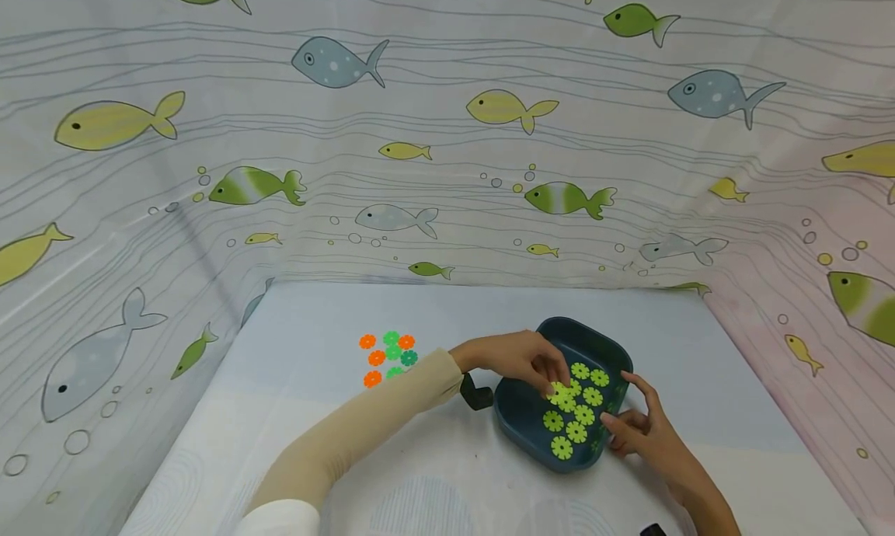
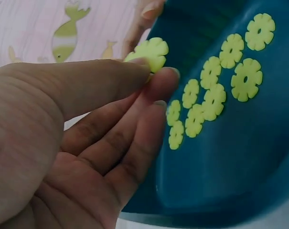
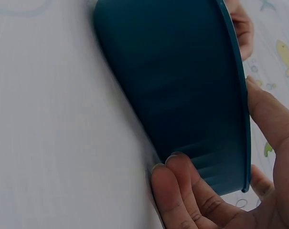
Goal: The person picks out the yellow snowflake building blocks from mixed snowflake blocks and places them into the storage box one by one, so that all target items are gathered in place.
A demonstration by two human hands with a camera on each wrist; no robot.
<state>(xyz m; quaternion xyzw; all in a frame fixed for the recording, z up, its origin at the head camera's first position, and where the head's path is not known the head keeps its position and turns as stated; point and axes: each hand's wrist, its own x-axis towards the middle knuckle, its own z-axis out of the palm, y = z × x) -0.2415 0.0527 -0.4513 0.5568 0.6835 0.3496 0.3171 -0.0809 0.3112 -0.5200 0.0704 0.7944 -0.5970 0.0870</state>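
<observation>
A dark blue-green tray (image 1: pixel 520 415) holds several yellow-green flower-shaped discs (image 1: pixel 562 447), each with a small slot in the middle. Over the tray's inside, my left hand (image 1: pixel 520 359) pinches one such flower disc (image 2: pixel 154 51) between thumb and fingers. My right hand (image 1: pixel 649 431) grips the tray's right side. In the right wrist view, its thumb (image 3: pixel 273 114) lies at the rim while other fingers (image 3: pixel 165 191) press low on the outer wall. The tray looks tilted, its right side raised off the table.
Left of the tray, orange discs (image 1: pixel 376 358), green discs (image 1: pixel 391 339) and a dark green disc (image 1: pixel 409 358) lie on the white table (image 1: pixel 301 381). The left sleeve (image 1: pixel 363 423) partly covers that group. A fish-patterned curtain (image 1: pixel 447 179) surrounds the table's back and sides.
</observation>
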